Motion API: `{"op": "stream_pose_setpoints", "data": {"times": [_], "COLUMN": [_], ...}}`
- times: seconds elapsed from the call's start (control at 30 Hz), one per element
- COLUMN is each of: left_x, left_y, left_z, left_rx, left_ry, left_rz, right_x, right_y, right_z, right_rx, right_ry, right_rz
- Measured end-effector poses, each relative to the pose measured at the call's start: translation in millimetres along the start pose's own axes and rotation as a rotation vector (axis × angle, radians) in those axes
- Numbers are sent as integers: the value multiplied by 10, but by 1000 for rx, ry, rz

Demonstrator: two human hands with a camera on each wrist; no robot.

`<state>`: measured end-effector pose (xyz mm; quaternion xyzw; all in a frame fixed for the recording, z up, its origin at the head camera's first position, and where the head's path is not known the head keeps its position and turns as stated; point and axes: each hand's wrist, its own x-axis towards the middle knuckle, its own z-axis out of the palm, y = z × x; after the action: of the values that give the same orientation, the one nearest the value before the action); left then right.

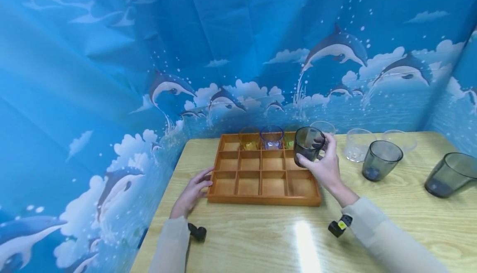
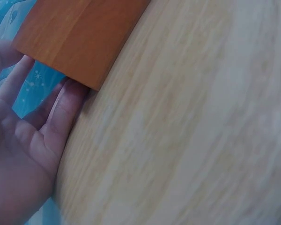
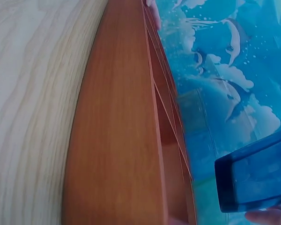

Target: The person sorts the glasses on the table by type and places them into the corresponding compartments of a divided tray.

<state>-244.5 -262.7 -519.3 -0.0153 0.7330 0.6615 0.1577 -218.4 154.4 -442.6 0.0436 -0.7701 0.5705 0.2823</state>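
Smoky glass cup (image 1: 304, 144) in the right hand hangs over the right-hand column of the wooden tray (image 1: 261, 199), roughly upright and, by the right wrist view, apart from the tray's walls. Left to right: at the tray's left side the left hand (image 1: 191, 190) rests its fingers against the outer wall, loosely bent and grasping nothing, which I read as steadying. In the tray's far row, the leftmost compartment has no cup; next to it come an amber cup (image 1: 249, 141), a blue-rimmed cup (image 1: 272, 140) and, in the last one, a green cup (image 1: 289, 139) partly hidden by the smoky one. The right hand (image 1: 328, 165) grasps the smoky cup by its side, thumb towards the near face. Behind that hand, by the tray's far right corner, stands a clear cup (image 1: 323, 127), its base out of sight. Well to the tray's right are another clear cup (image 1: 357, 146), a second smoky cup (image 1: 380, 161), one more clear cup (image 1: 400, 140) and, farthest off, a third smoky cup (image 1: 452, 175). I judge the step in hand to be placing a cup in the tray; the next move would call for centring it over one compartment, lowering it straight, then letting go without knocking the green one
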Motion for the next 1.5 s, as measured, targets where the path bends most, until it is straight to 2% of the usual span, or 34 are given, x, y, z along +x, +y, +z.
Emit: {"op": "stream_pose_setpoints", "data": {"times": [0.13, 0.3, 0.4, 0.5, 0.67, 0.87, 1.13, 1.37, 1.5], "left_x": [-40, -93, -69, -25, 5, 20, 7, 3, -80], "left_y": [61, 174, 148, 75, -5, -31, -31, -4, 129], "left_z": [19, 40, 29, 16, 0, -4, -19, -5, 24], "left_rx": [-9, -4, 3, 4, 30, 19, 11, -1, 4], "left_ry": [-20, -43, -32, -18, -12, -13, -12, -15, -58], "left_rz": [-7, -9, -16, -19, 13, 23, 15, 12, 3], "right_x": [11, 22, 24, 26, 27, 53, 97, 131, 124], "right_y": [-20, -40, -59, -90, -118, -131, -125, -118, -145], "right_z": [110, 273, 379, 471, 615, 791, 1007, 1171, 1245], "right_rx": [15, 85, 105, 81, 31, 44, 75, 96, 104], "right_ry": [-39, -94, -123, -144, -182, -215, -288, -309, -320], "right_rz": [-21, -22, -14, -9, -13, -27, -27, -40, -64]}}
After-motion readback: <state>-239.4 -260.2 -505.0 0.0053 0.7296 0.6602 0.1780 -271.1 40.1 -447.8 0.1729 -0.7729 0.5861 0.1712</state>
